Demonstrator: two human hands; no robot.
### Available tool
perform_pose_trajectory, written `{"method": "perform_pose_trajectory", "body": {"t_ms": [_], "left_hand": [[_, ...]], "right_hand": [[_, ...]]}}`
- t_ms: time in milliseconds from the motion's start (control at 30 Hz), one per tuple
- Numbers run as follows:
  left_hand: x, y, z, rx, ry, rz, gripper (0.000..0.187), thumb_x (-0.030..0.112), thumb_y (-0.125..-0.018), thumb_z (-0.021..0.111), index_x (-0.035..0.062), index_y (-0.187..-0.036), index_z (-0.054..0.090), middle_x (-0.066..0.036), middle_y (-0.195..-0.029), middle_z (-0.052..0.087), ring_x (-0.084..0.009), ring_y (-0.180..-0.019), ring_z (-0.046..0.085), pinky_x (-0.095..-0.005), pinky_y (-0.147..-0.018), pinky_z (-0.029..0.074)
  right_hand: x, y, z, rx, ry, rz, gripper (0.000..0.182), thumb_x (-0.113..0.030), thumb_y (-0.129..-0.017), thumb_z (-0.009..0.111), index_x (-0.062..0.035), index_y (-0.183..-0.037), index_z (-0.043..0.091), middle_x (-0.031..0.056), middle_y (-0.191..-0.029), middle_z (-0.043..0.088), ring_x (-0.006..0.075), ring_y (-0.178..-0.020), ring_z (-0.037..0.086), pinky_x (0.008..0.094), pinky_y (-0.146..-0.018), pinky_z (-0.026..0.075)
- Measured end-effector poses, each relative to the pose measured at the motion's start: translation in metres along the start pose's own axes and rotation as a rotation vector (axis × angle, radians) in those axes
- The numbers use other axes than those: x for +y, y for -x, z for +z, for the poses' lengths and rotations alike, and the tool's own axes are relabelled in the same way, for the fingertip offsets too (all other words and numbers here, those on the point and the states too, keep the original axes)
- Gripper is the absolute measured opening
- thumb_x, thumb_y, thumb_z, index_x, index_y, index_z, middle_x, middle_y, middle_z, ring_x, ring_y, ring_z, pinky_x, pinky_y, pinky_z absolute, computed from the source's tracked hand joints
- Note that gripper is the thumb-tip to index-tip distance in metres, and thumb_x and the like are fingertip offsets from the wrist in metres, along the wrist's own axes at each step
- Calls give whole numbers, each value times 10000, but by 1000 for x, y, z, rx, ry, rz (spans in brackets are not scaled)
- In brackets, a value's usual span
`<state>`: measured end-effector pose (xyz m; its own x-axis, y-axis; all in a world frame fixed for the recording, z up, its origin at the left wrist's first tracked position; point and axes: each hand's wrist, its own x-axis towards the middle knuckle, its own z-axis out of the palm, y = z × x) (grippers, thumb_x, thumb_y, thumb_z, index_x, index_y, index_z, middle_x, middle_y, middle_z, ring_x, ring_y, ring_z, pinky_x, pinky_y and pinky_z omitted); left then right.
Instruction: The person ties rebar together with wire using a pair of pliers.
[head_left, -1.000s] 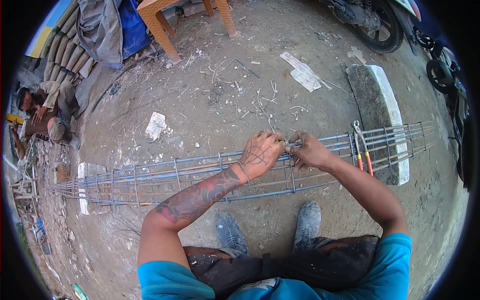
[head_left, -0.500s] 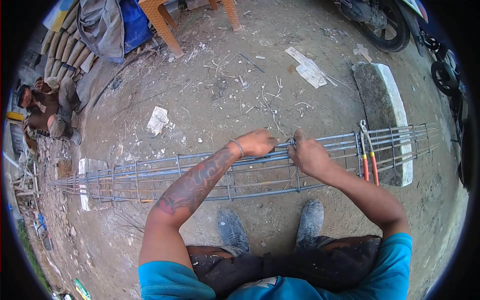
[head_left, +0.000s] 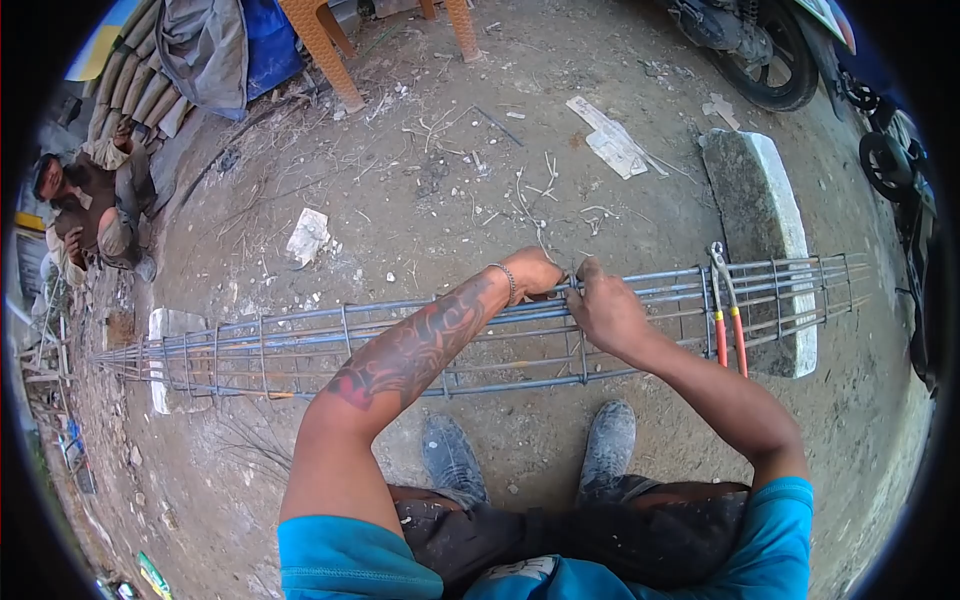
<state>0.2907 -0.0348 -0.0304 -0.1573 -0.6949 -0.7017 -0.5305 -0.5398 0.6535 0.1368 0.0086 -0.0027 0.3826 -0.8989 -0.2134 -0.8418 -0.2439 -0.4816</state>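
Observation:
A long rebar cage point(head_left: 470, 390) of bars and square stirrups lies crosswise in front of me. My left hand point(head_left: 533, 273) is closed at its far top bar, fingertips pinched beside a stirrup; whatever they hold is too small to make out. Close against it on the right, my right hand point(head_left: 606, 312) is curled over the same bars, its fingers closed around the joint. Pliers with red and yellow handles point(head_left: 730, 335) hang on the cage to the right, jaws up over the far bar.
Concrete blocks point(head_left: 745, 185) point(head_left: 172, 325) support the cage near both ends. Scraps of paper point(head_left: 612, 145) and bits of wire litter the dirt. Beyond are an orange plastic chair point(head_left: 325, 50) and a motorcycle wheel point(head_left: 775, 60). Another person point(head_left: 95, 205) crouches at the far left.
My left hand has moved right, closer to my right hand, and its wrist has turned. The view has shifted slightly. The crouching person's hands have changed position.

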Motion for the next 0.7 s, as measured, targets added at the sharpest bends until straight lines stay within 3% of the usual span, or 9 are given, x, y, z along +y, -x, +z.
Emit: {"method": "perform_pose_trajectory", "body": {"t_ms": [267, 367, 433, 467, 533, 567, 633, 700], "left_hand": [[-10, -26, 0, 47, 18, 65, 173, 60, -735, 679, -97, -798, 642, -168, -760, 634, -200, -650, 589, -390, -485, 434], [-1, -15, -3, 2, 90, -70, 189, 75, -737, 700, -95, -801, 650, -158, -742, 631, -196, -656, 586, -387, -498, 444], [-2, -11, 2, 143, -110, 15, 201, 123, -777, 662, -77, -802, 668, -156, -752, 650, -177, -584, 518, -411, -502, 423], [-4, -9, 3, 143, -106, 20, 201, 123, -777, 662, -77, -802, 668, -156, -752, 650, -177, -584, 518, -411, -502, 423], [-11, 0, 3, 233, -56, 157, 209, 129, -782, 652, -58, -870, 683, -160, -785, 668, -170, -651, 588, -375, -557, 467], [-17, 5, 4, 233, -55, 160, 209, 129, -782, 652, -58, -870, 683, -160, -785, 668, -170, -651, 588, -375, -557, 467], [-30, 13, 5, 277, -85, 608, 233, 129, -779, 637, -23, -945, 696, -170, -870, 694, -194, -778, 659, -334, -673, 509], [-36, 20, 7, 294, -106, 638, 240, 127, -777, 631, -5, -966, 700, -166, -916, 697, -213, -829, 667, -326, -726, 512]], "right_hand": [[-2, -6, -6, -14, -36, 15, 397, -186, -833, 592, 93, -1100, 500, 265, -780, 646, 445, -795, 644, 501, -749, 511], [-11, -5, -15, -91, -151, 82, 372, -181, -811, 625, 81, -1050, 512, 271, -794, 646, 443, -808, 644, 492, -758, 513], [-6, -9, -8, -46, -100, 82, 310, -130, -797, 645, 67, -1008, 533, 234, -647, 623, 389, -719, 667, 450, -687, 513], [-5, -9, -5, -44, -94, 82, 310, -130, -797, 645, 67, -1008, 533, 234, -647, 623, 389, -719, 667, 450, -687, 513], [-3, -8, -3, -16, -30, 50, 356, -163, -798, 638, 85, -1018, 511, 288, -803, 639, 444, -822, 641, 497, -758, 510], [-3, -7, -2, -14, -27, 50, 356, -163, -798, 638, 85, -1018, 511, 288, -803, 639, 444, -822, 641, 497, -758, 510], [-1, -6, -1, 14, -50, 25, 357, -148, -789, 646, 90, -1016, 510, 296, -804, 636, 446, -824, 639, 509, -751, 508], [0, -5, -2, 11, -101, 25, 344, -125, -785, 640, 93, -1016, 510, 299, -798, 632, 453, -816, 637, 503, -734, 513]]}}
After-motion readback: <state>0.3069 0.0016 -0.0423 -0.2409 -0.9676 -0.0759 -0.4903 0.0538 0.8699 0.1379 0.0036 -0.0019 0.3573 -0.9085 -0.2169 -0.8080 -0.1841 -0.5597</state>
